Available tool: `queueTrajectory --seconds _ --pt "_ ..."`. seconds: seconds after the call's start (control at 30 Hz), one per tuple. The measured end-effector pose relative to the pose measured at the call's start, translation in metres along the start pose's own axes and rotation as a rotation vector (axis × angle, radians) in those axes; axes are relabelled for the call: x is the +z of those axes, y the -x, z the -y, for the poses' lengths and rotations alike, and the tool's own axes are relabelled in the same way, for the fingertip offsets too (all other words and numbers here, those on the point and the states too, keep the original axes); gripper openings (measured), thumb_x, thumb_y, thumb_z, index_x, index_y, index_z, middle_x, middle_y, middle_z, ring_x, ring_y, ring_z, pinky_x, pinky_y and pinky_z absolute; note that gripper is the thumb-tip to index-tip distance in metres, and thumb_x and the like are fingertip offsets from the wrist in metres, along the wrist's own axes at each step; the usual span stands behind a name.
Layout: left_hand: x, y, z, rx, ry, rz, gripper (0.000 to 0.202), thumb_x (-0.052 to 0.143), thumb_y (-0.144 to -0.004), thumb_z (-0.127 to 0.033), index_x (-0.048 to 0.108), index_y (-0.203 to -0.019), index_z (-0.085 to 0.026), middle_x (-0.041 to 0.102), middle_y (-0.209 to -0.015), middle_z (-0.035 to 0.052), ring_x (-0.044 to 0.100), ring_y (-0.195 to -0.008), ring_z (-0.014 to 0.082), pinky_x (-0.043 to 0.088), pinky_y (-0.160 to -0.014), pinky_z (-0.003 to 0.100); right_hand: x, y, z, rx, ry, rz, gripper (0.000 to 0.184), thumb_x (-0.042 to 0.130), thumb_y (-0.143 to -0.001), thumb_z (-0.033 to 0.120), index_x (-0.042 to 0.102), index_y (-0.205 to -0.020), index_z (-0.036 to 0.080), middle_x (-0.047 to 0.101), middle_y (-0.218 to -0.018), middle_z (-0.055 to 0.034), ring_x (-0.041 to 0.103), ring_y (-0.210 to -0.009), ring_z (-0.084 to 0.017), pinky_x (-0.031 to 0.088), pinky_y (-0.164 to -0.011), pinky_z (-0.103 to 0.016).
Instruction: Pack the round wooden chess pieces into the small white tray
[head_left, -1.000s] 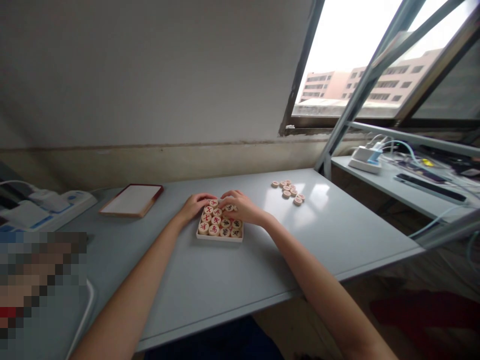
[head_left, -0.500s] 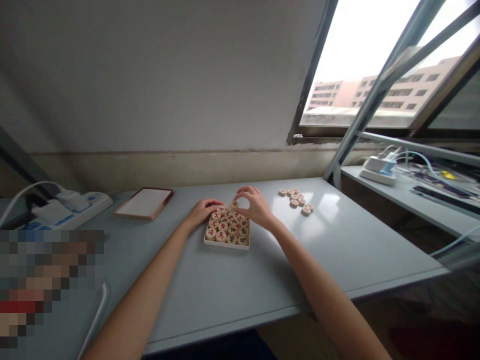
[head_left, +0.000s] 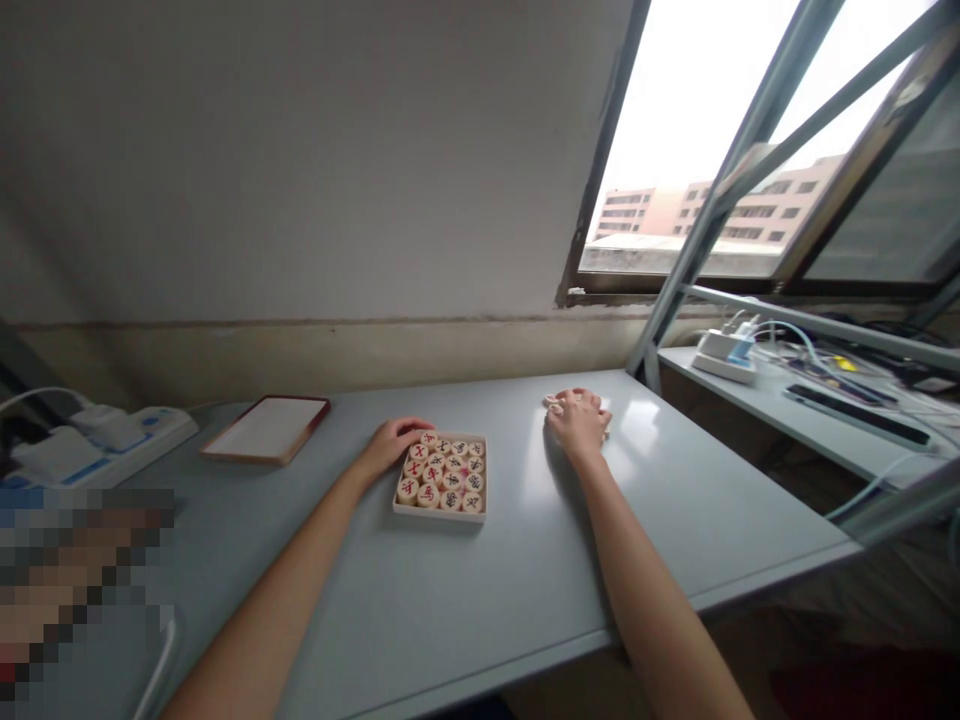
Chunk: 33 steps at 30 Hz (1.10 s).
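Note:
A shallow white box (head_left: 439, 510) sits on the grey table (head_left: 465, 590), filled with round wooden chess discs (head_left: 444, 472) marked in red and black. My left hand (head_left: 391, 445) rests against the box's far left corner, fingers curled on its edge. My right hand (head_left: 577, 420) lies over a small pile of loose discs (head_left: 553, 401) to the right of the box. Its fingers are bent down onto them and hide most of the pile. I cannot make out whether a disc is in the fingers.
A flat red-rimmed lid (head_left: 264, 428) lies at the back left. A white power strip (head_left: 97, 440) with cables sits at the far left. To the right stands a metal frame (head_left: 675, 280) and a second table (head_left: 795, 400) with a charger and cables. A window is behind.
My right hand left the box, where it was setting a disc, and moved right onto the loose pile. My left hand stayed at the box's corner.

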<state>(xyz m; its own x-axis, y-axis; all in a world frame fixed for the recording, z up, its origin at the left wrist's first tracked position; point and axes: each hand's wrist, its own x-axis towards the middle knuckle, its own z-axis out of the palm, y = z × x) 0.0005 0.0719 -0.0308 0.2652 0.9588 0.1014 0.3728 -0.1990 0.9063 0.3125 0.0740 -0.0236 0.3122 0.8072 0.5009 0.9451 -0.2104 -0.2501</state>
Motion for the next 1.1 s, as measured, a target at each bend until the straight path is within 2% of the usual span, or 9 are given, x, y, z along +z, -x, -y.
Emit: queueTrajectory --seconds 0.07,0.13,0.27,0.33,0.5,0.8,0.93,1.03,1.1 --pt "0.000 -0.001 0.002 0.009 -0.007 0.003 0.033 0.052 -0.064 -0.033 0.066 -0.087 -0.013 0.067 -0.092 0.0079 0.058 -0.088 0.0211 0.043 -0.079 0.030 -0.002 0.004 0.015 -0.146 -0.099 0.033 0.029 0.053 -0.074 0.028 0.057 -0.102 0.020 0.045 -0.116 -0.0118 0.037 -0.106 -0.029 0.028 -0.084 -0.044" --pt "-0.001 -0.002 0.003 0.016 -0.019 0.001 0.033 0.052 -0.065 -0.033 0.067 -0.087 -0.013 0.067 -0.091 0.0078 0.058 -0.088 0.0213 0.043 -0.079 0.030 -0.006 0.011 0.035 -0.380 -0.279 0.138 0.036 0.055 -0.075 0.033 0.054 -0.109 0.024 0.042 -0.121 -0.0091 0.036 -0.110 -0.026 0.029 -0.088 -0.041" --pt "-0.001 -0.004 0.006 0.055 -0.038 0.012 0.032 0.053 -0.066 -0.034 0.067 -0.087 -0.014 0.067 -0.091 0.0066 0.058 -0.088 0.0207 0.042 -0.080 0.030 -0.020 0.032 0.077 -0.859 -0.605 0.508 0.043 0.056 -0.076 0.045 0.050 -0.117 0.033 0.044 -0.120 -0.0027 0.038 -0.111 -0.019 0.029 -0.094 -0.035" --pt "-0.001 -0.005 0.008 0.066 -0.040 0.013 0.031 0.052 -0.067 -0.034 0.067 -0.086 -0.014 0.067 -0.091 0.0063 0.058 -0.087 0.0203 0.042 -0.081 0.029 -0.025 0.040 0.089 -0.962 -0.623 0.650 0.043 0.060 -0.070 0.049 0.054 -0.111 0.036 0.045 -0.120 -0.0002 0.036 -0.112 -0.020 0.028 -0.096 -0.038" --pt "-0.001 -0.006 0.011 0.061 -0.035 -0.001 0.031 0.053 -0.066 -0.033 0.067 -0.086 -0.014 0.067 -0.091 0.0064 0.058 -0.088 0.0202 0.042 -0.082 0.030 -0.028 0.045 0.093 -0.947 -0.586 0.727 0.039 0.066 -0.065 0.047 0.061 -0.103 0.038 0.042 -0.124 0.0010 0.033 -0.114 -0.024 0.026 -0.097 -0.042" --pt "0.000 -0.004 0.008 0.077 -0.050 -0.024 0.028 0.052 -0.066 -0.032 0.066 -0.083 -0.014 0.067 -0.088 0.0062 0.059 -0.085 0.0189 0.043 -0.080 0.028 -0.018 0.057 0.103 -0.945 -0.644 0.576 0.034 0.071 -0.063 0.038 0.063 -0.096 0.034 0.043 -0.121 0.0007 0.035 -0.110 -0.022 0.027 -0.093 -0.041" --pt "0.000 -0.003 0.006 0.067 -0.049 -0.011 0.029 0.052 -0.066 -0.033 0.066 -0.083 -0.014 0.067 -0.089 0.0061 0.058 -0.085 0.0191 0.043 -0.080 0.028 -0.021 0.056 0.103 -0.933 -0.606 0.529 0.033 0.070 -0.062 0.042 0.063 -0.092 0.031 0.045 -0.114 -0.0016 0.037 -0.106 -0.021 0.029 -0.090 -0.039" --pt "0.000 -0.003 0.004 0.045 -0.047 0.002 0.032 0.052 -0.066 -0.034 0.066 -0.085 -0.013 0.067 -0.089 0.0067 0.058 -0.086 0.0201 0.043 -0.079 0.029 -0.027 0.047 0.095 -0.860 -0.519 0.406 0.030 0.066 -0.066 0.045 0.063 -0.091 0.028 0.044 -0.112 -0.0037 0.037 -0.104 -0.022 0.030 -0.087 -0.038" --pt "0.000 -0.002 0.003 0.022 -0.047 0.005 0.033 0.053 -0.065 -0.035 0.066 -0.086 -0.013 0.067 -0.090 0.0071 0.058 -0.085 0.0207 0.043 -0.078 0.030 -0.032 0.037 0.085 -0.745 -0.415 0.279 0.025 0.063 -0.070 0.042 0.063 -0.088 0.026 0.042 -0.112 -0.0055 0.035 -0.105 -0.023 0.029 -0.087 -0.040"
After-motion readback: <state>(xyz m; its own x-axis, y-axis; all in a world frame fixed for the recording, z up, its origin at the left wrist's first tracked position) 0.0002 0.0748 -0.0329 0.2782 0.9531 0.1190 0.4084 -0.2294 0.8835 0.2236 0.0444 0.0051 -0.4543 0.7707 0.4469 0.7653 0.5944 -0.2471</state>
